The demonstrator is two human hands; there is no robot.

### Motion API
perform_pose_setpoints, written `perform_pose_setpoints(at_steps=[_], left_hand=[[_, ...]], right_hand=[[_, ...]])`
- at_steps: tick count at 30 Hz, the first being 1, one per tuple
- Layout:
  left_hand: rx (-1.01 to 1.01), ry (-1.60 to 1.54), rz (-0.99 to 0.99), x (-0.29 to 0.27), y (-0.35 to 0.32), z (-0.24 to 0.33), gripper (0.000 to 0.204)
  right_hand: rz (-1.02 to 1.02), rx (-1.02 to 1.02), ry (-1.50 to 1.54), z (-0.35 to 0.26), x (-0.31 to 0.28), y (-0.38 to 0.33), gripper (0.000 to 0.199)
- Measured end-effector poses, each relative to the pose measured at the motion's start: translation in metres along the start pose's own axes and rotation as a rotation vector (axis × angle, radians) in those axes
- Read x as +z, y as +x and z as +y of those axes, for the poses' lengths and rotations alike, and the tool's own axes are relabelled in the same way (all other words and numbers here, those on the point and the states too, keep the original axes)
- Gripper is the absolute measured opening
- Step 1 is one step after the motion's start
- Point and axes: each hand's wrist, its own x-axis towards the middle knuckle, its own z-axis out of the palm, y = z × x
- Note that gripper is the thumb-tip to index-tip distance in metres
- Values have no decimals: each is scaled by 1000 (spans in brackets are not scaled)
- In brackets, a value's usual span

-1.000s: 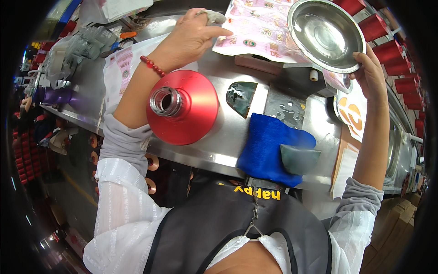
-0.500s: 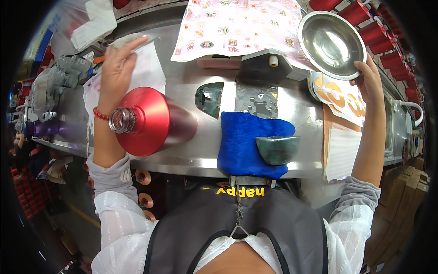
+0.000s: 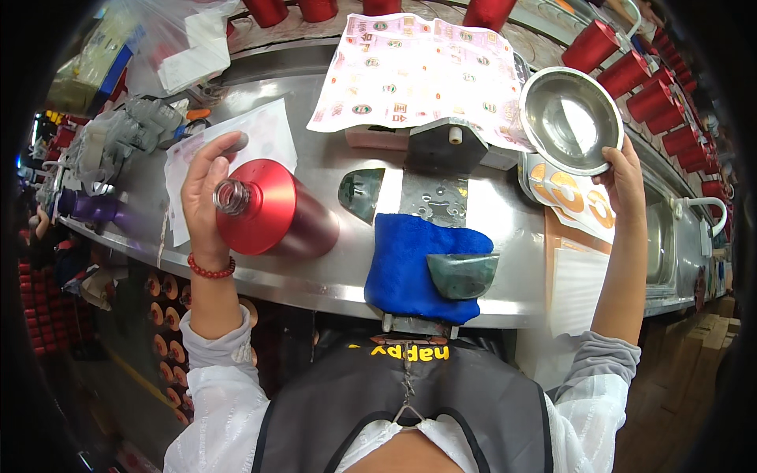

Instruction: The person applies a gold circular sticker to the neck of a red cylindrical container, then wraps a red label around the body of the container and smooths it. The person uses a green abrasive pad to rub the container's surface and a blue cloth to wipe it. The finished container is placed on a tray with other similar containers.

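left bare hand [image 3: 206,189]: contact with red metallic cone-shouldered bottle [image 3: 280,209] cannot be told | right bare hand [image 3: 628,180]: some fingers hidden behind round shiny steel bowl [image 3: 572,120] | glossy blue cloth [image 3: 400,264]: partly covered by dark green half-round piece [image 3: 464,276] | red cylinders [image 3: 264,9]: cut off by top edge | pink-and-white printed sheet [image 3: 422,75]: smallest print illegible

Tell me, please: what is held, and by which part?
Right grip: metal bowl, by its right rim. Left grip: beside the red bottle; any hold cannot be told.
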Motion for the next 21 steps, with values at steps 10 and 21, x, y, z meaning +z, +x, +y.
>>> perform_pose_setpoints(at_steps=[10,21], left_hand=[[335,724,-428,28,56,-58,50],[693,823,-604,68,112,-73,30]], right_hand=[[-27,11,177,11,2,4,30],[62,90,284,29,-27,-19,27]])
